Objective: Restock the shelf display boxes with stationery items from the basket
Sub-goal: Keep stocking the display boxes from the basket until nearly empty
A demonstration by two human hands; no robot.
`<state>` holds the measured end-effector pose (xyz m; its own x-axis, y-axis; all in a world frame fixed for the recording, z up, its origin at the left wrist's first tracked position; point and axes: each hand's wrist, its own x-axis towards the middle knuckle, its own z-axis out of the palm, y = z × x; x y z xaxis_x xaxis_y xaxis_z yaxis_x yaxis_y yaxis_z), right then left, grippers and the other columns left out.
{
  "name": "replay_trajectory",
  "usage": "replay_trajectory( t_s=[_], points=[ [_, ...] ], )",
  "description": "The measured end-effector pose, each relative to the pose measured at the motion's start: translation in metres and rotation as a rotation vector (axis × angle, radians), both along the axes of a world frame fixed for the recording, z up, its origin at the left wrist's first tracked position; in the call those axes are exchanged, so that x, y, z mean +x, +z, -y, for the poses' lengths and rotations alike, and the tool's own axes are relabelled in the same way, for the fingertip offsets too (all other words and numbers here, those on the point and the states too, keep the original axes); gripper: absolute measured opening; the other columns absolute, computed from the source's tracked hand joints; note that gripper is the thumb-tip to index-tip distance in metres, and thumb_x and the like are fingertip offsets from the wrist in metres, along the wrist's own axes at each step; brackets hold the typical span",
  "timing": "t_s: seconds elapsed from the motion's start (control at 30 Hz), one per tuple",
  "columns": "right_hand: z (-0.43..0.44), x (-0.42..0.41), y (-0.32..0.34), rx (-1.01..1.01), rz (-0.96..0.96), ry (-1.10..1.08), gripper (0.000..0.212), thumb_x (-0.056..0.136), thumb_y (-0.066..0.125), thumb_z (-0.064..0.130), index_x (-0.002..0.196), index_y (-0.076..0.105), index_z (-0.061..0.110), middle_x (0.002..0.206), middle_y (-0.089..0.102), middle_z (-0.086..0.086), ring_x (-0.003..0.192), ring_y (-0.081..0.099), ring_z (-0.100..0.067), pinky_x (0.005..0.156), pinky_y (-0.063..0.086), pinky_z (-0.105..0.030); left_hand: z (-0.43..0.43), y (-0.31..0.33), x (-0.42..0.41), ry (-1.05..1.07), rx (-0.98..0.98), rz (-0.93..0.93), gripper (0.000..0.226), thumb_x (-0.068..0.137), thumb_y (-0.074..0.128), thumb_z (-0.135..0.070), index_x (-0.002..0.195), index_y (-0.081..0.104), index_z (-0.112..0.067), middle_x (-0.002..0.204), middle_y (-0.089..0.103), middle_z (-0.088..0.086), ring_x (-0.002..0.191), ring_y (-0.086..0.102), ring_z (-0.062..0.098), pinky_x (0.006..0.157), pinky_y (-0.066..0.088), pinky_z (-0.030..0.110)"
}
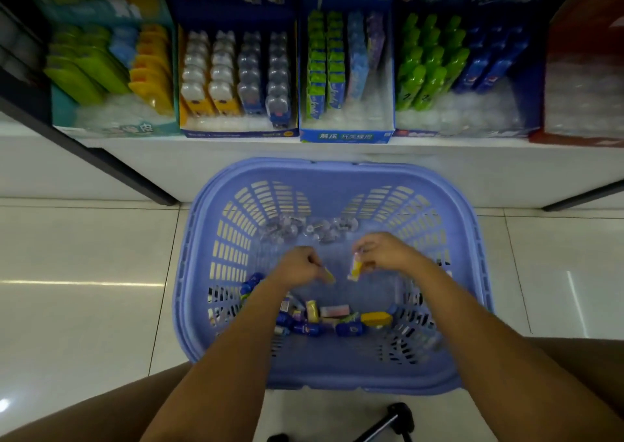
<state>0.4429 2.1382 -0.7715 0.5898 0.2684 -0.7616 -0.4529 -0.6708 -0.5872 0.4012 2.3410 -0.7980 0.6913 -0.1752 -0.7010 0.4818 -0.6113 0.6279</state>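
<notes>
Inside the blue basket [337, 171] at frame centre, the left hand [299, 266] pinched a small yellow item [329, 277] and the right hand [381, 251] gripped a yellow-white packet [354, 269]; loose stationery [334, 320] lay below them, and display boxes [346, 70] lined the top

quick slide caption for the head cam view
Left hand and right hand each pinch a small packet over the purple basket, below the shelf display boxes.

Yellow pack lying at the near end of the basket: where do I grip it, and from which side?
Pinch the yellow pack across its narrow width, mid-length, from straight above. It lies flat, long axis left to right, on the basket floor, and a blue item crowds its left end.
</notes>
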Motion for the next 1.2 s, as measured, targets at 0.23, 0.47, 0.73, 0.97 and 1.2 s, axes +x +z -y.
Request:
replay_trajectory(
  t_s=[0.23, 0.47, 0.73, 0.97, 1.2],
  points=[
    [0.013, 0.02, 0.099, 0.432, 0.177, -0.268, 0.008, 0.085, 0.063, 0.001, 0.082, 0.062, 0.008, 0.075, 0.069, -0.003, 0.067, 0.063, -0.003, 0.066, 0.051, -0.016, 0.018, 0.085, 0.019, 0.62, -0.689, -0.186, 0.018, 0.096, 0.045, -0.008, 0.082, 0.056, -0.006, 0.066, 0.052, 0.007, 0.053, 0.058, 0.013, 0.058, 0.059, 0.03],
    [0.02, 0.018, 0.154, 0.349, 0.374, -0.118, 0.03, 0.077, 0.069, -0.007, 0.101, 0.061, 0.009, 0.091, 0.066, 0.0, 0.077, 0.06, -0.009, 0.072, 0.048, -0.012, 0.035, 0.146, 0.014, 0.449, -0.668, 0.038, 0.02, 0.096, 0.053, -0.023, 0.109, 0.059, -0.008, 0.099, 0.071, 0.008, 0.07, 0.062, 0.013, 0.065, 0.05, 0.026],
    [0.037, 0.058, 0.202, 0.309, 0.947, -0.624, 0.02, 0.075, 0.076, 0.007, 0.092, 0.068, 0.013, 0.078, 0.067, 0.006, 0.066, 0.062, 0.006, 0.069, 0.051, -0.012, 0.041, 0.188, 0.015, 0.627, -0.695, 0.185, 0.021, 0.098, 0.048, -0.029, 0.089, 0.057, -0.013, 0.058, 0.054, -0.004, 0.048, 0.043, 0.009, 0.042, 0.036, 0.019],
    [0.07, 0.111, 0.236, 0.015, 1.177, -0.452, 0.02, 0.08, 0.072, 0.013, 0.099, 0.071, 0.008, 0.091, 0.068, -0.003, 0.073, 0.062, -0.003, 0.073, 0.05, -0.013, 0.041, 0.198, 0.027, 0.73, -0.82, 0.073, 0.052, 0.104, 0.024, -0.033, 0.082, 0.064, -0.007, 0.048, 0.047, -0.003, 0.035, 0.035, 0.006, 0.037, 0.025, 0.018],
    [0.072, 0.114, 0.244, 0.163, 1.121, -0.414, 0.019, 0.08, 0.073, 0.01, 0.098, 0.069, 0.008, 0.092, 0.067, 0.0, 0.066, 0.06, 0.015, 0.069, 0.047, -0.006, 0.046, 0.198, 0.03, 0.811, -0.877, 0.073, 0.037, 0.102, 0.032, -0.019, 0.088, 0.064, -0.006, 0.06, 0.061, -0.002, 0.047, 0.05, 0.006, 0.044, 0.039, 0.017]
  ],
)
